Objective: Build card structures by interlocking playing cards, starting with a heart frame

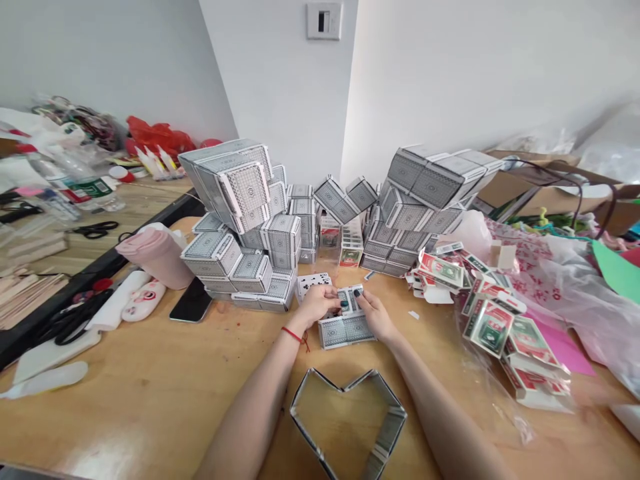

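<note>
A small box of grey-backed playing cards (347,332) stands on the table between my hands. My left hand (316,305) grips its left side, fingers bent over the top edge. At the opposite end, my right hand (376,316) is closed on it, thumb on the upper rim. Part of the box's inside is hidden by my fingers. Just behind it lie loose playing cards (313,281), face up. Nearer to me, between my forearms, is a heart-shaped frame of folded cards (391,427).
Stacked card boxes rise at left (245,193) and right (430,177). Emptied card packets (493,327) and plastic wrap (565,273) lie to the right. A phone (191,301), a pink roll (155,253), scissors (93,230) and bottles (97,190) are on the left.
</note>
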Available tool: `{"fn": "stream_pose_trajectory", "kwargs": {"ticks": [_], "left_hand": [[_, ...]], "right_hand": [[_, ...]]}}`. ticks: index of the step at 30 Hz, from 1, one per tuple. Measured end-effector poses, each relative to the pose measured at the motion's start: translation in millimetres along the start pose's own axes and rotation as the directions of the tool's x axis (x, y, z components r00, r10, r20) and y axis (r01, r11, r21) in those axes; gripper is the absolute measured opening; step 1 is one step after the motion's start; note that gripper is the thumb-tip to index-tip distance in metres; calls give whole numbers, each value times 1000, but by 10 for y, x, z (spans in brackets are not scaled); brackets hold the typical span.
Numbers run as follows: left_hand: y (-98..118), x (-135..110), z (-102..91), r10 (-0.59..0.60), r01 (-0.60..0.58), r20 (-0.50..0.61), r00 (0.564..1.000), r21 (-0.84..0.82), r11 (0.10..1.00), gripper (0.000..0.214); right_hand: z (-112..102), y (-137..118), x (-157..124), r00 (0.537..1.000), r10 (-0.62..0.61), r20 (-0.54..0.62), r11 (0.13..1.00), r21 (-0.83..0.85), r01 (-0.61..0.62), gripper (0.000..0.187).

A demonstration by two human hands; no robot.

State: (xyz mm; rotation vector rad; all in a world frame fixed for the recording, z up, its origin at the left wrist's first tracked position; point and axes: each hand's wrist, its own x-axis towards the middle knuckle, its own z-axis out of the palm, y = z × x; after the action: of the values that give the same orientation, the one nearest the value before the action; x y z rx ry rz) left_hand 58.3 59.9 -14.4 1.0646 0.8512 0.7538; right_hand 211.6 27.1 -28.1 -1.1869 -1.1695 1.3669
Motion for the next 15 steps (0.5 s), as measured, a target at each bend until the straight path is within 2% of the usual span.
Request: {"fn": "stream_pose_trajectory", "kwargs": {"ticks": [3,6,10,15], "left_hand": [[-32,31,30,-14,16,-102,995,15,1000,26],[-48,46,29,-21,26,-141,990,31,999,25],[-42,38,25,-15,16,-138,990,6,1000,19],[-8,7,19,55,-60,-74,996,-74,995,16]], "right_hand": [[-1,30,6,998,-16,65,1000,-13,17,31],[2,30,-3,995,-60,82,991,-113,69,29],[3,3,0,993,-114,32,965,-234,119,28],[28,-60,7,992,-119,29,975,-185,122,31]]}}
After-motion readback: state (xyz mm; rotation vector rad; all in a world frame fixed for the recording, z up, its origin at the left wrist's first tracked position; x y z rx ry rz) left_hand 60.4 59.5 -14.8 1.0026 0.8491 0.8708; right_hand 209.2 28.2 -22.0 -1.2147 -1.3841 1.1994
